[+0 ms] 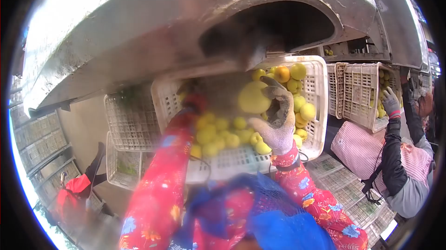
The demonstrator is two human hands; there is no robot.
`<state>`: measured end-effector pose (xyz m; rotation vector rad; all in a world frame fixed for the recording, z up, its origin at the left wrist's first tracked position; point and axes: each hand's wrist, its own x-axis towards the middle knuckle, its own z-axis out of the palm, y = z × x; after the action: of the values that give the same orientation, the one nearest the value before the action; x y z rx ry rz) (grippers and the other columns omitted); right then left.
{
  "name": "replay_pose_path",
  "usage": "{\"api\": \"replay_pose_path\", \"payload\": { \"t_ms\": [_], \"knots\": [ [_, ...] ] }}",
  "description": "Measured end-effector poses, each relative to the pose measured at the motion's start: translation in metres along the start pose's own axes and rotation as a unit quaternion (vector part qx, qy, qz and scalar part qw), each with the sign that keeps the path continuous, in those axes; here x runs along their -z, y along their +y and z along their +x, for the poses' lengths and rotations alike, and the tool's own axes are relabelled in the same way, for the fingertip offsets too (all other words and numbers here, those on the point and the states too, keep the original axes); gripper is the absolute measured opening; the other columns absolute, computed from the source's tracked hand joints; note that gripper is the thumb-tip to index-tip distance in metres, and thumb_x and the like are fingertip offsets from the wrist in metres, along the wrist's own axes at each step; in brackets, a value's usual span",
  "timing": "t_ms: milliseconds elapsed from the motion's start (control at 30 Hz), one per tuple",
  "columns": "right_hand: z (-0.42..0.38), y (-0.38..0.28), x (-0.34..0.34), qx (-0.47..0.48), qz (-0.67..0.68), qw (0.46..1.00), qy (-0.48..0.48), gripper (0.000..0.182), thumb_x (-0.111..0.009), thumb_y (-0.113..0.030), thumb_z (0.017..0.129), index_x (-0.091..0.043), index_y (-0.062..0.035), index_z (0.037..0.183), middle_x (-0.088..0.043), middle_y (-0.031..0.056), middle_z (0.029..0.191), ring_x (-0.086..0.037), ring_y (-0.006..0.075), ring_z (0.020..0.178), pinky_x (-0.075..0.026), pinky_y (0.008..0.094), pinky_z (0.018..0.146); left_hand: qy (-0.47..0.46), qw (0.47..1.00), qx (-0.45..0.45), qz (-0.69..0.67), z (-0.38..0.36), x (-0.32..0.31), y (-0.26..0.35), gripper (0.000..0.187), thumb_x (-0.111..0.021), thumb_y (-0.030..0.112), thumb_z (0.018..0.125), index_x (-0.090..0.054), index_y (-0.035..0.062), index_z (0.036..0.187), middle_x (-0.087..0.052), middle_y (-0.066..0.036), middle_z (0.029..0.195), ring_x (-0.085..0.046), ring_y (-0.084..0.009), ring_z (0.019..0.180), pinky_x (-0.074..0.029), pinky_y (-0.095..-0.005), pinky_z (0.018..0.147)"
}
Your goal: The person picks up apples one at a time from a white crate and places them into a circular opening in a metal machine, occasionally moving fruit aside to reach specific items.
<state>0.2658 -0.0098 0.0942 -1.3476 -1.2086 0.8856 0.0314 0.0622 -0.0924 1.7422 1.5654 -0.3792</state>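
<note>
A white slatted plastic crate (318,106) in front of me holds several round yellow fruits (218,136), one of them more orange. My right hand (281,122), in a pale, dirt-darkened glove, is over the crate's right half. Its curved fingers and thumb are at the edge of a larger-looking yellow fruit (253,97), raised above the others. My left hand (193,102) reaches into the left part of the crate. It is smeared by motion, so its fingers and anything in them cannot be made out.
A metal machine body (153,31) with a dark opening (278,22) overhangs the crate. Stacked crates (132,120) stand left, and more crates (355,89) right. A co-worker's gloved hand (391,102) is by a fruit crate at right. A person in red (76,189) is at lower left.
</note>
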Motion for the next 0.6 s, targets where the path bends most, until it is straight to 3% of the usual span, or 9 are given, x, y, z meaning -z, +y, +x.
{"api": "replay_pose_path", "payload": {
  "t_ms": [133,233,367,467,533,600],
  "knots": [
    [0.024,-0.027,-0.007,0.093,-0.176,0.978,0.067,0.07,-0.087,-0.007,0.061,-0.054,-0.0024,0.123,-0.06,0.0178,0.122,-0.061,0.0338,0.112,-0.052,0.0416,0.094,0.033,0.99,-0.025,-0.137,-0.023,0.028,0.007,0.061,-0.069,0.035,0.086,-0.054,0.0064,0.137,-0.059,-0.014,0.131,-0.053,-0.0297,0.124,-0.048,-0.0447,0.096],
    [0.042,-0.04,-0.018,0.09,-0.212,0.965,0.125,0.065,-0.086,-0.008,0.062,-0.056,-0.0029,0.119,-0.062,0.0177,0.115,-0.061,0.0377,0.106,-0.052,0.0433,0.091,0.047,0.97,-0.045,-0.234,-0.039,0.043,0.013,0.064,-0.07,0.037,0.085,-0.053,0.0055,0.138,-0.059,-0.013,0.131,-0.053,-0.0284,0.123,-0.047,-0.0431,0.097],
    [0.069,-0.033,-0.031,0.175,-0.278,0.932,0.151,0.066,-0.089,-0.025,0.065,-0.057,-0.0051,0.12,-0.062,0.0181,0.115,-0.061,0.037,0.105,-0.051,0.0441,0.089,0.045,0.928,-0.082,-0.361,-0.063,0.062,0.021,0.068,-0.072,0.039,0.084,-0.052,0.0043,0.138,-0.059,-0.012,0.131,-0.054,-0.0266,0.122,-0.046,-0.041,0.099],
    [0.096,-0.025,-0.049,0.255,-0.474,0.829,0.148,0.062,-0.085,-0.024,0.072,-0.056,-0.0001,0.122,-0.061,0.0193,0.105,-0.062,0.0385,0.097,-0.052,0.0436,0.083,0.034,0.887,-0.117,-0.445,-0.085,0.077,0.027,0.071,-0.074,0.041,0.083,-0.051,0.0034,0.138,-0.059,-0.012,0.131,-0.054,-0.0253,0.121,-0.045,-0.0394,0.1],
    [0.117,-0.019,-0.058,0.241,-0.484,0.82,0.187,0.062,-0.084,-0.025,0.074,-0.055,0.0004,0.123,-0.062,0.0204,0.109,-0.062,0.0375,0.102,-0.052,0.044,0.086,0.015,0.864,-0.145,-0.483,-0.103,0.087,0.036,0.073,-0.075,0.042,0.083,-0.051,0.0028,0.139,-0.059,-0.011,0.131,-0.055,-0.0245,0.12,-0.045,-0.0384,0.101],
    [0.12,-0.027,-0.059,0.202,-0.412,0.872,0.173,0.06,-0.082,-0.023,0.076,-0.054,0.0013,0.124,-0.062,0.0211,0.114,-0.062,0.0358,0.107,-0.051,0.044,0.09,-0.009,0.843,-0.167,-0.512,-0.127,0.095,0.045,0.075,-0.076,0.044,0.082,-0.05,0.0022,0.139,-0.059,-0.011,0.131,-0.055,-0.0236,0.12,-0.044,-0.0373,0.102]
  ]
}}
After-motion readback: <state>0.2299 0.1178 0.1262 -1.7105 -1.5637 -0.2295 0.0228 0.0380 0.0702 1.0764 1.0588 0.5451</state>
